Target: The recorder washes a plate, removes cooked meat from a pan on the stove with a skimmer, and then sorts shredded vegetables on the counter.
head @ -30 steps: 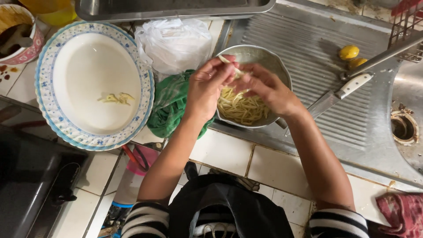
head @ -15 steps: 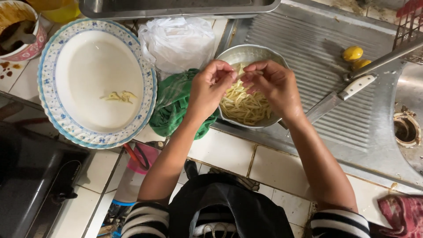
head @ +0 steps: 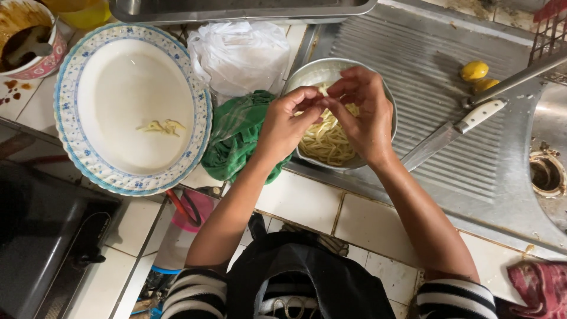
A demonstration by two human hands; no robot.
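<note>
Over a kitchen counter seen from above, a person in a striped top is working both bare hands above a metal bowl (head: 378,145) of pale yellow strips (head: 328,142). Their left hand (head: 283,127) and right hand (head: 366,115) are meeting fingertip to fingertip over the bowl's centre, fingers curling inward and pinching a single pale strip (head: 322,94) between them; how firmly each hand is gripping it is hard to tell at this size. That strip is sitting just above the heap, which is filling the bowl's near half.

At nine o'clock from the bowl, and touching it, a crumpled green cloth (head: 236,139) is lying on the tiles. Farther out at nine o'clock, a large oval plate (head: 71,147) with a blue patterned rim is holding a few yellowish pieces (head: 162,126) near its middle. At eleven o'clock from the bowl, a bunched white plastic bag (head: 239,53) is resting beside the plate's rim. At three o'clock, a white-handled knife (head: 455,133) is lying on the ribbed steel draining board (head: 413,53), blade pointing toward the bowl. At two o'clock, well apart from the hands, two small yellow fruits (head: 478,75) are sitting close together. At ten o'clock in the frame's corner, a pink bowl (head: 44,65) is holding brown sauce.
</note>
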